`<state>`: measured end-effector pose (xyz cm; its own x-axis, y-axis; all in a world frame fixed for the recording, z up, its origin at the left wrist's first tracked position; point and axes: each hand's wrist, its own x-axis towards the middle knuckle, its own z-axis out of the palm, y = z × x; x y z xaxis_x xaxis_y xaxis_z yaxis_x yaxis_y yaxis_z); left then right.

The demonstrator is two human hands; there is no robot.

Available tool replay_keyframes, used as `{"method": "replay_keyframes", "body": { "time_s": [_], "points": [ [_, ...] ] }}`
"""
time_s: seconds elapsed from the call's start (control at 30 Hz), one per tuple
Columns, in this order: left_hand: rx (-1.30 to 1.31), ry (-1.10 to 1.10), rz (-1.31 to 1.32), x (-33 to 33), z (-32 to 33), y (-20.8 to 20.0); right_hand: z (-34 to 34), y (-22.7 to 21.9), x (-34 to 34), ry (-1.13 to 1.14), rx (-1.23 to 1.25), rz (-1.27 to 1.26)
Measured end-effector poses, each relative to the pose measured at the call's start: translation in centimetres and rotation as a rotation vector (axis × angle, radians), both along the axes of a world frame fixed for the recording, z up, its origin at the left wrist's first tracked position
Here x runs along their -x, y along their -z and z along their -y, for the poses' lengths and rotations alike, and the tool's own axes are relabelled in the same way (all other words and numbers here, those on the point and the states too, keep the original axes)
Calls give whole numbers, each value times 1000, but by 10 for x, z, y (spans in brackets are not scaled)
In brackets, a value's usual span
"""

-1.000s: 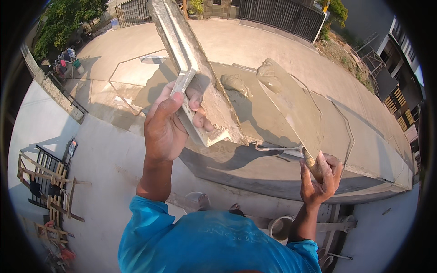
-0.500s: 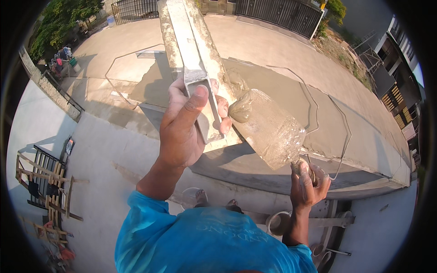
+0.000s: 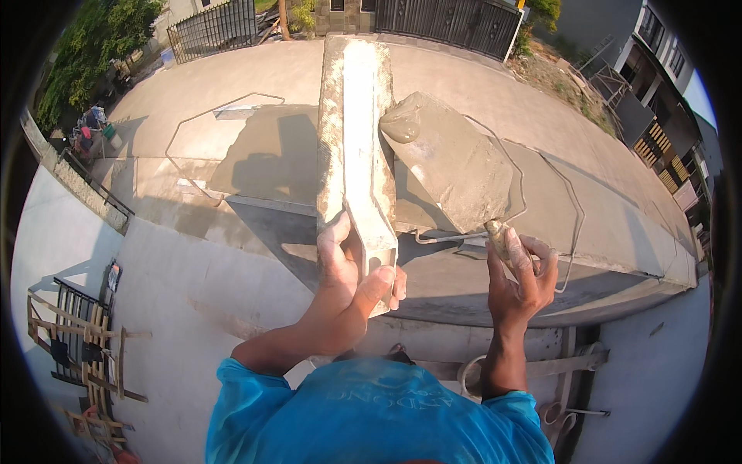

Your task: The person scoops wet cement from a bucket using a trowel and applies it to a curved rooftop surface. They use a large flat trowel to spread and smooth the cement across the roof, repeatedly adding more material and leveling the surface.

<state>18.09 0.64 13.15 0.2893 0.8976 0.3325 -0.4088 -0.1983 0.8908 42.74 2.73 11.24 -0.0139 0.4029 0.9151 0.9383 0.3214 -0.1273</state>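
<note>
My left hand (image 3: 348, 290) is wrapped round the white handle of a long plastering float (image 3: 332, 147). Its pale, mortar-crusted board points away from me, and the sun glares off it. In my right hand (image 3: 522, 278) is the short handle of a broad trowel (image 3: 456, 166), smeared with wet mortar. A lump of mortar (image 3: 403, 124) sits at the trowel's far left corner, beside the float's edge; whether they touch I cannot tell. Both tools are held above a ledge topped with wet grey mortar (image 3: 610, 209).
Bent metal rods (image 3: 573, 224) stick up from the ledge on the right, with another rod (image 3: 179, 139) at left. A round bucket (image 3: 470, 377) stands below near my right forearm. Wooden and metal frames (image 3: 85, 332) lie at far left. A dark gate (image 3: 440, 23) stands beyond the paving.
The float has swung upright and come nearer to me with my left hand. Mortar now sits on the trowel's corner apart from the float's face, and the trowel has risen slightly.
</note>
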Motion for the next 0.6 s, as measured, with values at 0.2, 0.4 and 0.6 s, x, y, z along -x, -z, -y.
{"method": "replay_keyframes", "body": {
  "time_s": [0.2,0.4,0.6],
  "points": [
    [-28,-11,-244,27,22,18,-15,-11,0,-65,-56,-89],
    [-79,-243,-681,76,36,22,-12,-39,-14,-145,-50,-93],
    [-224,-667,-1113,113,22,-33,3,-55,-46,-211,26,97]
  ]
}}
